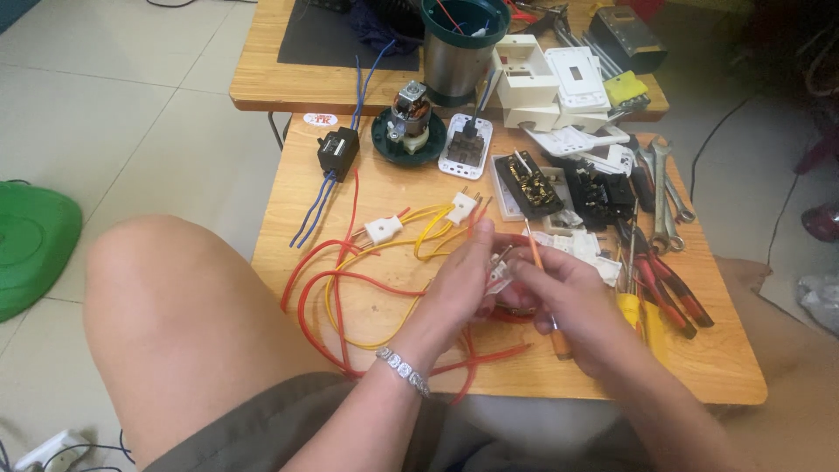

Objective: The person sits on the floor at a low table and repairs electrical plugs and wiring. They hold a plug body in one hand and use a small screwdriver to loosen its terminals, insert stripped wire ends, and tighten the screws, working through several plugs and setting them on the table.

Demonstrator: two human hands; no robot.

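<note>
Both hands met above the wooden table (367, 183). Left hand (459, 284) pinched a small clear connector (498, 273); right hand (568, 293) gripped an orange-handled screwdriver (540, 271) against it. Red and yellow wires (350, 288) looped just left, pliers (669, 284) lay right.

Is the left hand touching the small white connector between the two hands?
Touching: in the head view, the left hand grips the small white connector with its fingertips.

Round red-white sticker (321, 119); table edge
</note>
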